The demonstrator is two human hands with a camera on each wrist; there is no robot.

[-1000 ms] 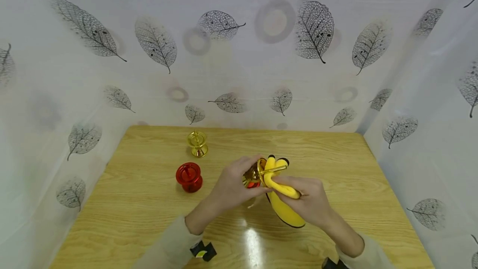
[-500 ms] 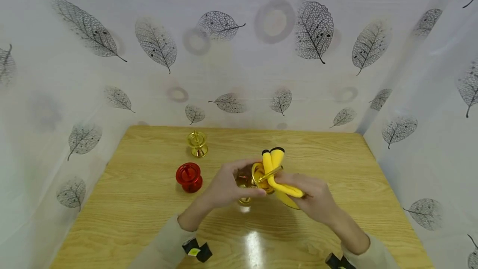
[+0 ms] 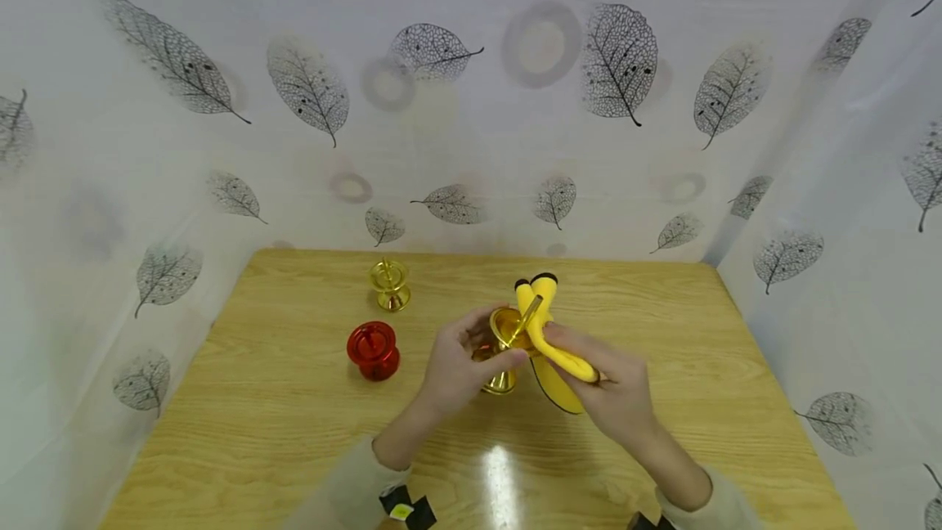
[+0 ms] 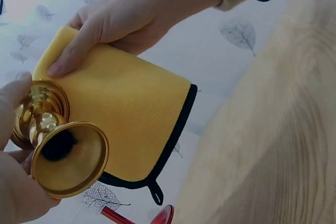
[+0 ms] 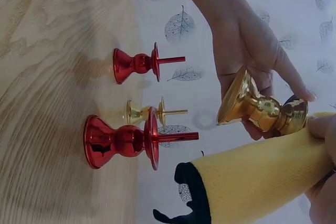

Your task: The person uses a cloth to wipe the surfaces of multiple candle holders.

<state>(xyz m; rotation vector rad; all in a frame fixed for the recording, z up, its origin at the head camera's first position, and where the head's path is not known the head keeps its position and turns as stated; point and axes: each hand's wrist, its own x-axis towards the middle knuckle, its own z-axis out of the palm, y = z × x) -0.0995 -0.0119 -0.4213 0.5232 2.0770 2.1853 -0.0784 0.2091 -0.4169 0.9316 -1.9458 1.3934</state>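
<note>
The gold metallic candle holder (image 5: 265, 111) is off the wooden table (image 3: 294, 432), left hand (image 3: 458, 362) curled round it, right hand (image 3: 616, 383) pinching yellow cloth (image 4: 131, 108); left of it stand one glossy red holder (image 3: 374, 348), one gold holder (image 3: 388, 280).

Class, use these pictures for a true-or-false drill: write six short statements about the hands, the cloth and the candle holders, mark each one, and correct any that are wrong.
1. The left hand holds a gold candle holder. True.
2. The right hand grips a yellow cloth. True.
3. The cloth is edged in red. False: it is edged in black.
4. The right wrist view shows two red candle holders on the table. True.
5. Both red candle holders lie on their sides. False: both stand upright.
6. The candle holder in the left hand is standing on the table. False: it is held tilted, above the table.
</note>
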